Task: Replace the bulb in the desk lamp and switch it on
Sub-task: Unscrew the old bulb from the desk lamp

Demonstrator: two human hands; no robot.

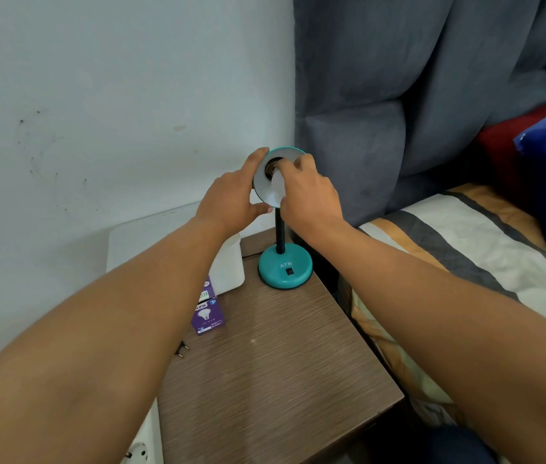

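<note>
Pale wall fills the far side, with a grey padded headboard at two o'clock and a striped bed along three o'clock; below my arms runs the brown nightstand (281,373), which carries everything that matters.

From my head camera, the teal desk lamp (285,267) stands at the twelve o'clock end of the nightstand, its black neck rising to the shade (265,187), which is tipped so its white inside faces me. My left hand (231,199) is curled around the shade's nine o'clock rim, fingers over the top edge and thumb under it, clamped there to steady it. My right hand (308,192) is closed on the white bulb (276,185), whose base points up into the dark socket at the shade's centre.

I judge this the threading step: the bulb looks to be at the socket mouth, and I cannot tell whether it is going in or coming out. If it is going in, the next move calls for keeping the bulb square to the socket and turning gently while the left hand stops the shade swivelling. Then the rocker switch (288,271) on the base waits.

Hidden things: my right fingers cover the bulb's threads. A purple bulb box (207,309) stands at nine o'clock of the base, part behind my forearm, beside a white object I cannot identify. A loose plug (183,348) lies at the nightstand's edge; whose it is, I cannot say.
</note>
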